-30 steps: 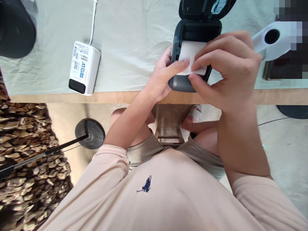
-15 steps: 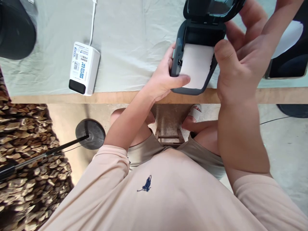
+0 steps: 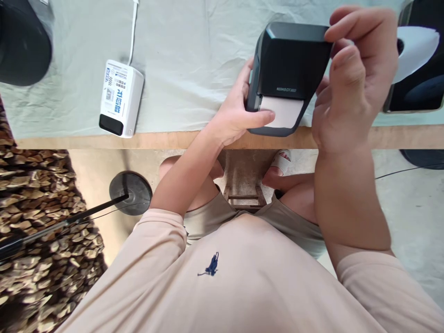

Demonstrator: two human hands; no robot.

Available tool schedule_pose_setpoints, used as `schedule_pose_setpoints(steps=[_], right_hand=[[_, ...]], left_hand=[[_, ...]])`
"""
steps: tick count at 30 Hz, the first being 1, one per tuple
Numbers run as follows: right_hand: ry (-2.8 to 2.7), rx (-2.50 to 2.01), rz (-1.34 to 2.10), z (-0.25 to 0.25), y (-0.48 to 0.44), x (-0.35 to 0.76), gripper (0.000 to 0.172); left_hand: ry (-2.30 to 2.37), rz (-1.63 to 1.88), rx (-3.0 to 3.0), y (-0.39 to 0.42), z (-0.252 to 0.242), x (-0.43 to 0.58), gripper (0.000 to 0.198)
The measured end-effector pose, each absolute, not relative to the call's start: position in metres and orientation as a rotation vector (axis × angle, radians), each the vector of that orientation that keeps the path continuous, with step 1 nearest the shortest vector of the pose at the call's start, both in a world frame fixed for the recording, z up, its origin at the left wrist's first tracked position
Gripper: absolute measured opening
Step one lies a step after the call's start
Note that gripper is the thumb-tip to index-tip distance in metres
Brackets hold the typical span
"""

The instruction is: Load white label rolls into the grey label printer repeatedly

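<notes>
A dark handheld label printer is held above the table's front edge, its lid lowered over the body. White label paper sticks out below the lid. My left hand grips the printer's lower left side, with the thumb lying on the paper. My right hand is at the printer's upper right corner, its fingers bent and the index fingertip touching the lid's edge. The lower fingers of my right hand are partly hidden behind the thumb and palm.
A white boxy device with printed labels and a cable lies left on the cloth-covered table. A black object stands far left. At right, a white piece overlaps a dark glossy device.
The printer's lid has swung down over the paper compartment. My right hand has turned, its fingers now bent at the lid's corner. My left hand keeps its hold.
</notes>
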State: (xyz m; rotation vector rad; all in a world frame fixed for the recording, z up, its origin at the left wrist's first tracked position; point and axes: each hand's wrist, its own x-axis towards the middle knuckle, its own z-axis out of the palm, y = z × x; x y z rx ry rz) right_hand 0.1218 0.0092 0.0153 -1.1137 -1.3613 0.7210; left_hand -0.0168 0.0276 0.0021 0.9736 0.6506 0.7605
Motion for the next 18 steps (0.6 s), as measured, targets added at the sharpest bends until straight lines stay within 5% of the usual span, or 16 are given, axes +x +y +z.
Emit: schedule_pose_setpoints(steps=[9,18], right_hand=[[-1.402,-1.005,1.139,0.006,0.009,0.111,0.061],[-1.535,-1.09,1.032,0.008,0.007,0.108,0.06]], left_hand=[[0.597,0.846,0.887,0.025,0.006,-0.015,0.023],[0.677,0.851,0.854,0.021,0.012,-0.014,0.022]])
